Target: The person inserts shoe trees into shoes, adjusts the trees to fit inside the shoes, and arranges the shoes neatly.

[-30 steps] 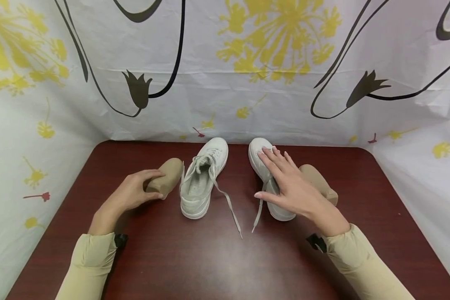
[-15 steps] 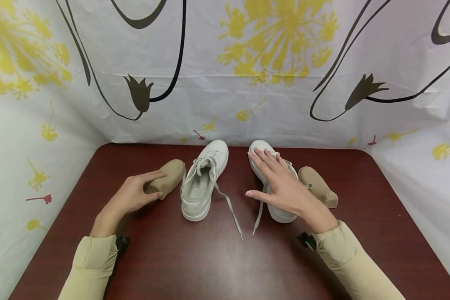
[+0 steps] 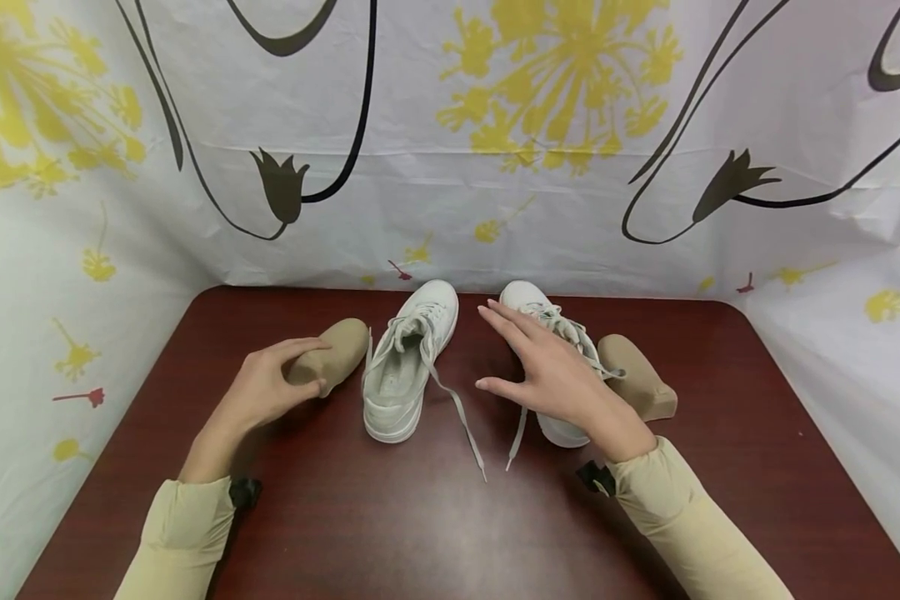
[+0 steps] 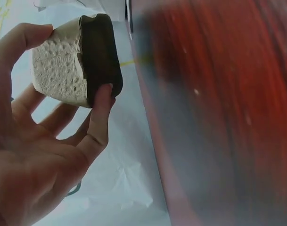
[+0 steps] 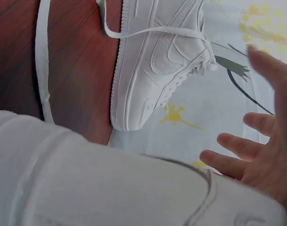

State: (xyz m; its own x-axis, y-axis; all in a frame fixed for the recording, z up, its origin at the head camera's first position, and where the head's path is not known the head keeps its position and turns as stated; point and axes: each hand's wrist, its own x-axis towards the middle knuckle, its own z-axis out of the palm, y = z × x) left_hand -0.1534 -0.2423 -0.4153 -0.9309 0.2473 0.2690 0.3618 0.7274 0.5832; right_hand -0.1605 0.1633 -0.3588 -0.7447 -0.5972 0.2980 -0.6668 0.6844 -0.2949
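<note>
In the head view my left hand [image 3: 262, 387] pinches a tan moulded shoe insert [image 3: 341, 350] between thumb and fingers. Its pitted surface [image 4: 58, 68] and dark hollow end show in the left wrist view. Right beside it lies a white lace-up sneaker [image 3: 393, 379], toe pointing away, laces loose. My right hand [image 3: 558, 375], palm down with fingers extended, is over the second white sneaker [image 3: 523, 294] and hides its middle. A second tan insert [image 3: 640, 379] lies to the right of that sneaker. In the right wrist view, the right hand [image 5: 270, 146] holds nothing.
A dark red-brown table [image 3: 450, 525] carries everything. White cloth with yellow and dark flower prints [image 3: 450, 192] hangs behind it and at both sides. One loose lace [image 3: 457, 408] trails from the left sneaker, another lace [image 3: 517, 437] from the right.
My right hand has drifted left across the right sneaker, uncovering more of its laces and the second insert. The left hand keeps its grip in nearly the same spot.
</note>
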